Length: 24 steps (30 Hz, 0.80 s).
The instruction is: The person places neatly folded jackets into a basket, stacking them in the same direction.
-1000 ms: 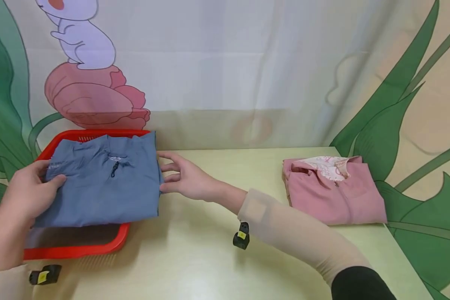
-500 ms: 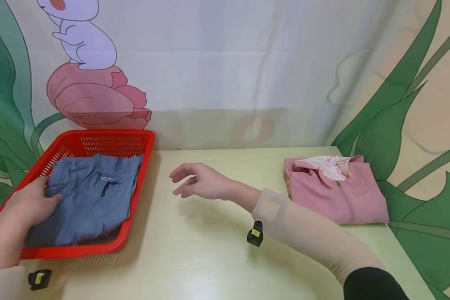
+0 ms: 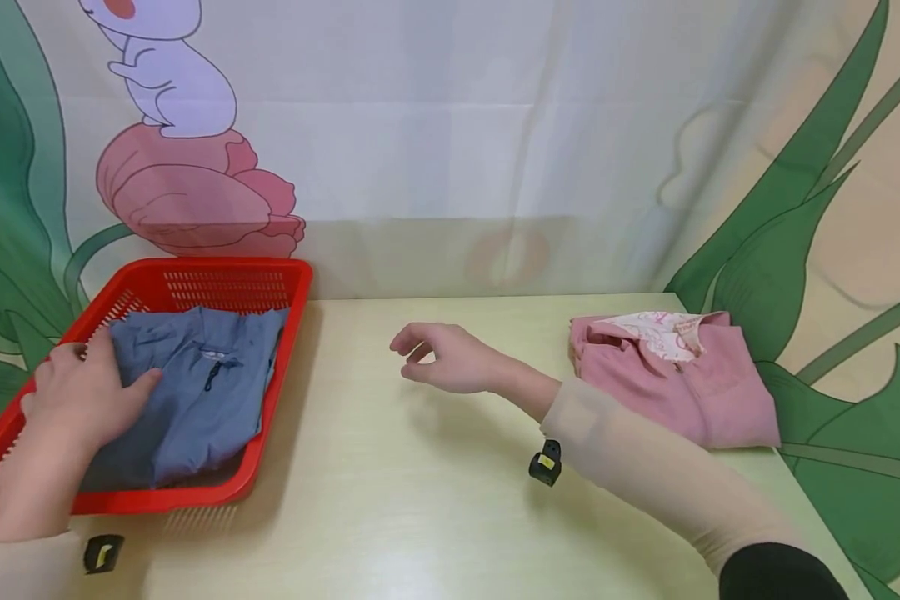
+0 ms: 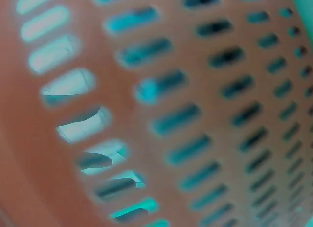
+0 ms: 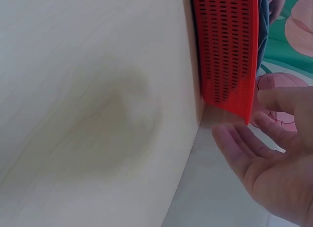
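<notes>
Since a second ago, the folded blue zip-neck garment (image 3: 217, 408) has gone down into the red perforated plastic basket (image 3: 165, 500), and the right hand (image 3: 453, 358) has drawn rightward. The left hand (image 3: 82, 392), thumb and fingers apart, is at the garment's left side. The right hand hovers above the tabletop (image 3: 345, 500), fingers loosely bent, apart from the thumb. Rightmost lies a folded pink garment (image 3: 690, 400).

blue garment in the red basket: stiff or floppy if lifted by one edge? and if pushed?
Probably floppy: the blue garment is wrinkled with uneven edges, so its folds may open when lifted. Pushed sideways, it would likely bunch against the walls of the red basket. Rolling seems unlikely, since it lies roughly flat.
</notes>
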{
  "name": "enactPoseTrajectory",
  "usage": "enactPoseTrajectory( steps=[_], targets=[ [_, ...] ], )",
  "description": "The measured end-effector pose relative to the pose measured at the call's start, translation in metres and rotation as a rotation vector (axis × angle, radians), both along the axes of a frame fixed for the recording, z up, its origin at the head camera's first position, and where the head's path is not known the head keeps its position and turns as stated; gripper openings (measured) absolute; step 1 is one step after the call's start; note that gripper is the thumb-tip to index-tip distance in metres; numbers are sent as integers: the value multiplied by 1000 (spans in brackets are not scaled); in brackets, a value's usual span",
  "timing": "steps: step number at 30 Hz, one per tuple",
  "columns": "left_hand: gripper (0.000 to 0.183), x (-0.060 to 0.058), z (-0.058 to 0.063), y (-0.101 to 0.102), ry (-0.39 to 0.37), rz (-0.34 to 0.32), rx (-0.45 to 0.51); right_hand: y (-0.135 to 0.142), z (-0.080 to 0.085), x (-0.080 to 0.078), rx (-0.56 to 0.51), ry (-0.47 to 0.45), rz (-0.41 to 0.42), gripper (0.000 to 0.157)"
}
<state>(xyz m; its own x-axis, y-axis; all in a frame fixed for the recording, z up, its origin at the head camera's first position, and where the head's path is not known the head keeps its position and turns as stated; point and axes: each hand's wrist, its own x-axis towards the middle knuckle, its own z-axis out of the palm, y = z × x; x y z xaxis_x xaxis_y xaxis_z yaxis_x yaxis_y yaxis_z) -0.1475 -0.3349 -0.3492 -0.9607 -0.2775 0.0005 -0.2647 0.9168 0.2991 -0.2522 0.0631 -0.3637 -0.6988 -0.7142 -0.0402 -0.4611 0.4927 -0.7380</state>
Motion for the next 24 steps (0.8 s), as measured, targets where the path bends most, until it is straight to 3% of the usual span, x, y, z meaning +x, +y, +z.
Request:
enactPoseTrajectory(
  steps=[5, 10, 17, 24],
  targets=[
    [87, 1, 6, 18, 0, -106, 15, 15, -2, -6, 102, 138, -36, 36],
    [86, 1, 11, 40, -81, -241, 10, 33, -8, -16, 157, 201, -97, 39],
    [87, 2, 20, 75, -150, -338, 29, 52, -9, -27, 167, 195, -202, 43],
    [86, 4, 21, 91, -153, -378, 52, 65, -12, -37, 250, 156, -222, 57]
  ],
)
